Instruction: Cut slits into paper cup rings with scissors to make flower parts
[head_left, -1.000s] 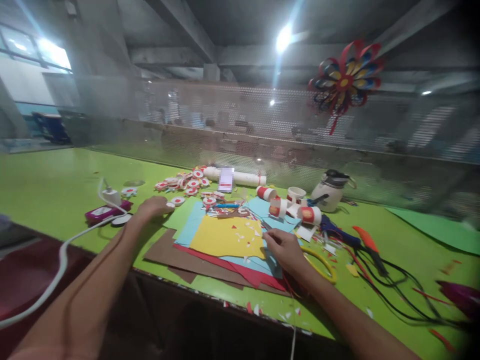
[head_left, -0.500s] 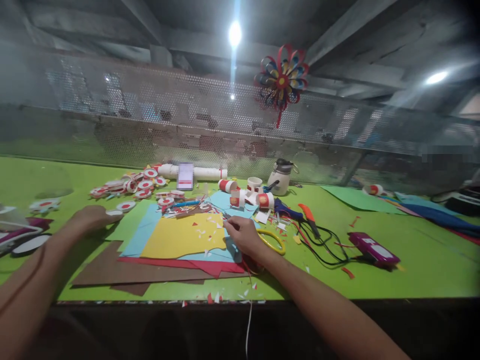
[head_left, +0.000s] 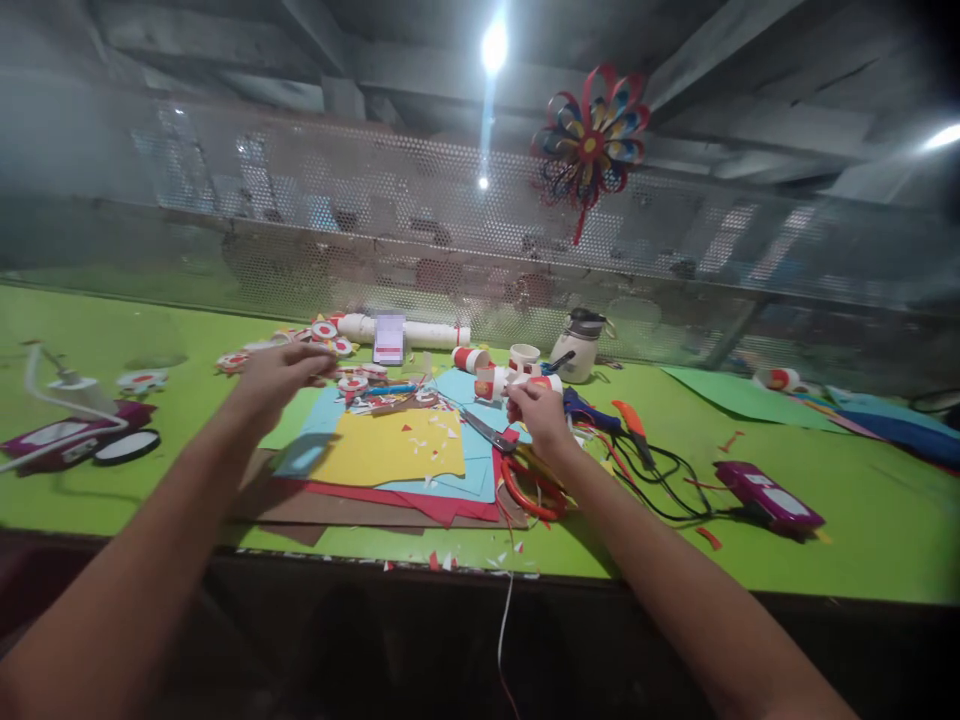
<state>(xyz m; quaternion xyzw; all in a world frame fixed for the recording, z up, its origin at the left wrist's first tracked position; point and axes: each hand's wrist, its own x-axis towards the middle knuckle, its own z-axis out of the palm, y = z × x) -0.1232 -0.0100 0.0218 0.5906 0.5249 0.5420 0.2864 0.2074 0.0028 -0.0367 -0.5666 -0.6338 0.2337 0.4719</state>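
My left hand (head_left: 281,378) reaches over the pile of white paper pieces with red-ringed discs (head_left: 324,330), fingers stretched forward; nothing shows in it. Close to the red-and-white paper cups (head_left: 491,384), my right hand (head_left: 541,412) has its fingertips pinched together. Whether a small piece is between them is hidden. Below that hand lie scissors (head_left: 486,430) with orange-red handles (head_left: 529,495), blades pointing left across the paper. Between the hands, a yellow sheet (head_left: 397,450) rests on light blue sheets (head_left: 307,450), scattered with paper scraps.
A phone (head_left: 389,338) leans against a white roll (head_left: 435,335). A jug (head_left: 577,345) stands behind the cups. A glue gun (head_left: 592,412), black cables and a purple box (head_left: 769,498) lie on the right. Another purple device (head_left: 60,438) is at left.
My left hand has left the white piece at the green sheet and moved right and forward to the pile. My right hand has moved forward to the cups; the orange-red-handled scissors now show below it.
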